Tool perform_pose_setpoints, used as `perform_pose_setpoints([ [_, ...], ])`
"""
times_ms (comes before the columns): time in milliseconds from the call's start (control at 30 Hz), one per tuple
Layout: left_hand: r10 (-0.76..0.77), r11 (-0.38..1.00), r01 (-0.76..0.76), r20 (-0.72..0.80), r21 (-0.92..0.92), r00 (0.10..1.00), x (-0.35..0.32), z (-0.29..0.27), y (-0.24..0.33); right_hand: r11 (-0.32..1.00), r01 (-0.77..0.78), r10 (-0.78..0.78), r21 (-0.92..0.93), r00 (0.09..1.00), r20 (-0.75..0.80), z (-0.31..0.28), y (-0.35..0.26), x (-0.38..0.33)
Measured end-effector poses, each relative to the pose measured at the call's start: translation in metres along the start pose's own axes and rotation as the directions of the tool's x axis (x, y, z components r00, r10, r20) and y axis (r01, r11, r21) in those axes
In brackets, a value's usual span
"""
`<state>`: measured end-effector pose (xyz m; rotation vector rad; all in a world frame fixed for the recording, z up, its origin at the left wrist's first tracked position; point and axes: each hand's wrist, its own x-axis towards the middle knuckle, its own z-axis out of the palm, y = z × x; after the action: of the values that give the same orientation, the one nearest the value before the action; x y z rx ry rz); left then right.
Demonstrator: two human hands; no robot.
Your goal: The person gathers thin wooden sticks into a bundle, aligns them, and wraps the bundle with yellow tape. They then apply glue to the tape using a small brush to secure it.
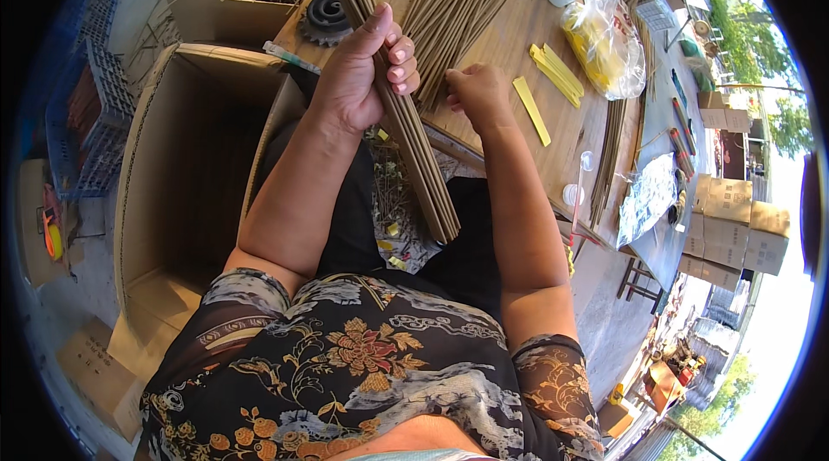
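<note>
Long bundle of thin brown sticks (406, 107) gripped by left hand (358, 72); right hand (477, 94) clenched just beside bundle, near loose sticks (453, 16) on wooden table (509, 47).

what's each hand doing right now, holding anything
Left hand: closed around a long bundle of thin brown sticks.
Right hand: closed in a loose fist at the table edge; contents cannot be told.

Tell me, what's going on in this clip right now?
A person seated at a wooden table grips a long bundle of thin brown sticks in the left hand, slanted down toward the lap. The right hand is closed at the end of loose sticks spread on the table. An open cardboard box stands at the person's left.
</note>
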<state>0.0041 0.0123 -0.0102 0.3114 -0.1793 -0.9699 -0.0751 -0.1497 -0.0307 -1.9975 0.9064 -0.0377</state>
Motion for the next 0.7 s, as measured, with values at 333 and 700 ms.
perform_pose_setpoints([
  [333,0.041,0.999,-0.038,-0.116,0.030,0.992,-0.001,0.003,-0.002,0.938,0.346,-0.313,0.038,0.887,-0.339,-0.021,-0.016,-0.066],
  [700,0.093,0.995,-0.097,-0.198,-0.006,0.976,0.001,0.002,-0.004,0.676,0.691,-0.737,-0.254,0.640,-0.219,-0.007,-0.025,-0.149],
])
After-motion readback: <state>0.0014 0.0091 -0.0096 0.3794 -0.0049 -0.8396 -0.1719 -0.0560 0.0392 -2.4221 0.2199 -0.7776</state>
